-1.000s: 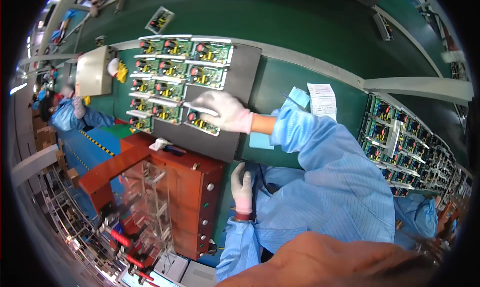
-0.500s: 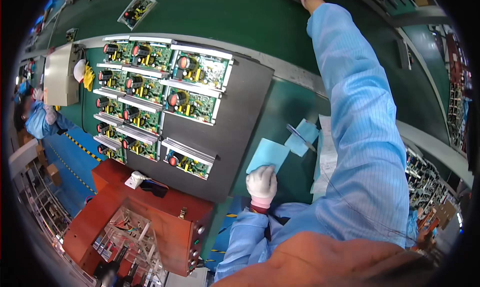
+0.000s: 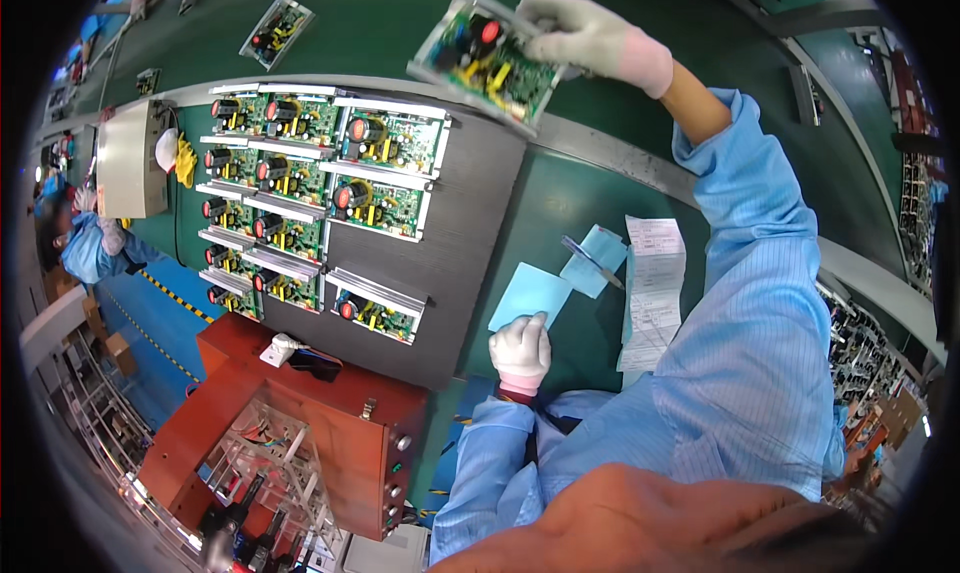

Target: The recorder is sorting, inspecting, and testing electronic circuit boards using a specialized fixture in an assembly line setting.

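Observation:
My right hand [image 3: 590,38], in a white glove with a pink cuff, grips the right edge of a circuit board [image 3: 490,73] in a silver metal frame. The board hangs tilted above the far edge of the bench, its red-topped capacitor and yellow parts facing up. My left hand [image 3: 520,355], gloved too, rests with curled fingers at the lower edge of a light blue card [image 3: 530,298]; anything inside those fingers is hidden. Similar framed boards [image 3: 375,208] sit in rows on a dark grey mat [image 3: 470,193] to the left.
A pen [image 3: 592,261] lies across a smaller blue card [image 3: 597,283], beside a printed paper sheet [image 3: 655,283]. At the lower left stands a red-brown machine [image 3: 320,423]. Another framed board [image 3: 275,33] lies on the green belt [image 3: 370,23]. A person [image 3: 90,248] works at far left.
My right arm has drawn back from the far belt, bringing a framed circuit board into view in its hand. The left hand stays by the blue card.

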The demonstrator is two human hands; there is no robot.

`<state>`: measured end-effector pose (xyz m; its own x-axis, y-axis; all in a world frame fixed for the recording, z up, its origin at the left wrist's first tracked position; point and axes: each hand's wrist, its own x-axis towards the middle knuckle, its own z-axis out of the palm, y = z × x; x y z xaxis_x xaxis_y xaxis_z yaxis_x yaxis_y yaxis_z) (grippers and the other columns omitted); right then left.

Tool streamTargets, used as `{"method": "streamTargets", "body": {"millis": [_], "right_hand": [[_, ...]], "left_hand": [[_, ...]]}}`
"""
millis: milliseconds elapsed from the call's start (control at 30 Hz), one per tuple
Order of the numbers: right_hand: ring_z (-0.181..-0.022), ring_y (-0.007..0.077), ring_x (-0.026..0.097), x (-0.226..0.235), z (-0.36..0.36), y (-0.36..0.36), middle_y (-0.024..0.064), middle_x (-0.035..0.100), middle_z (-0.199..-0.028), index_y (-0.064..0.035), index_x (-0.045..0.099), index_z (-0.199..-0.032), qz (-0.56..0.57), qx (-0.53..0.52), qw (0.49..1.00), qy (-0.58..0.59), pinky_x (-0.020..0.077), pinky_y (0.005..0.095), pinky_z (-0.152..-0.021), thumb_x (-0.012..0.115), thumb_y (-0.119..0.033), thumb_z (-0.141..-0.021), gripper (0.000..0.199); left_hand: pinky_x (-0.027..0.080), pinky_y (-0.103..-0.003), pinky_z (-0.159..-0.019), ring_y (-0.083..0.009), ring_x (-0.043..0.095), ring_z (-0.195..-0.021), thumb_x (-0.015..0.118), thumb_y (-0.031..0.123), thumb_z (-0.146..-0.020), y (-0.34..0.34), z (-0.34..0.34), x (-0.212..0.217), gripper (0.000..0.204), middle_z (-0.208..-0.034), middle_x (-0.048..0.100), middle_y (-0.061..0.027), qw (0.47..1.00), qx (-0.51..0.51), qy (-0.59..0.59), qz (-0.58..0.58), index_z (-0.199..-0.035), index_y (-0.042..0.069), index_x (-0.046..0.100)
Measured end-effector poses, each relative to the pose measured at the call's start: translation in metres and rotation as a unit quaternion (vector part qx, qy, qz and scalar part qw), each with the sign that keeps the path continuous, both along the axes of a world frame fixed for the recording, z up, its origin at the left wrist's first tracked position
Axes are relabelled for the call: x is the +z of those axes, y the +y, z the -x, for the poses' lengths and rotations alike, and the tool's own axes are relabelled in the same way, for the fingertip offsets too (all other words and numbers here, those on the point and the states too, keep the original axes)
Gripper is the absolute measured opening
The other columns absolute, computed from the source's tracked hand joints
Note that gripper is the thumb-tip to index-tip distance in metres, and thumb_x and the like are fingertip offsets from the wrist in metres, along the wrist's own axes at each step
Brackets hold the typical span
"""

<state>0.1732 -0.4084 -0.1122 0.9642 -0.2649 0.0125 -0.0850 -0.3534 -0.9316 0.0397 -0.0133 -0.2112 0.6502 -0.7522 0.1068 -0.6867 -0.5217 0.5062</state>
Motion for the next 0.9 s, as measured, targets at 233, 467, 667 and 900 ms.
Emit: {"method": "streamTargets", "body": {"millis": [233,467,667,900], "right_hand": [[-0.08,0.0196,0.053,0.013,0.011,0.025,0.0124,0.059,-0.091,0.0062,0.053,-0.111,-0.036,0.138,0.989,0.042,0.0424,0.0292,-0.068,0.053,-0.029,-0.085,0.043],[-0.07,0.0195,0.053,0.028,0.01,0.034,0.0102,0.062,-0.091,0.0045,0.056,-0.112,0.022,0.16,0.986,0.047,0.0419,0.0277,-0.064,0.05,-0.021,-0.082,0.04],[-0.065,0.0157,0.052,0.042,0.018,0.036,0.0113,0.061,-0.092,0.0057,0.055,-0.113,-0.009,0.141,0.985,0.094,0.0403,0.0234,-0.055,0.05,-0.025,-0.083,0.044],[-0.057,0.0116,0.049,0.035,0.022,0.036,0.012,0.06,-0.092,0.0067,0.054,-0.112,-0.07,0.105,0.987,0.104,0.0352,0.0175,-0.043,0.051,-0.031,-0.083,0.048]], "left_hand": [[0.043,-0.035,-0.061,-0.0254,0.055,-0.064,0.061,0.016,-0.076,0.003,0.002,-0.005,0.024,-0.083,0.06,-0.0046,0.999,-0.006,0.027,-0.017,-0.098,0.012,0.066],[0.043,-0.035,-0.066,-0.0255,0.055,-0.069,0.06,0.018,-0.077,0.004,0.006,-0.006,0.024,-0.086,0.061,-0.0046,1.0,-0.001,0.014,-0.022,-0.099,0.013,0.066],[0.043,-0.035,-0.069,-0.0256,0.056,-0.073,0.06,0.019,-0.078,0.003,0.006,-0.004,0.024,-0.089,0.061,-0.0046,0.999,0.007,0.01,-0.031,-0.1,0.014,0.067],[0.043,-0.035,-0.069,-0.0256,0.056,-0.073,0.06,0.02,-0.078,0.005,0.008,-0.007,0.024,-0.09,0.061,-0.0045,0.999,0.006,0.009,-0.047,-0.101,0.014,0.067]]}}
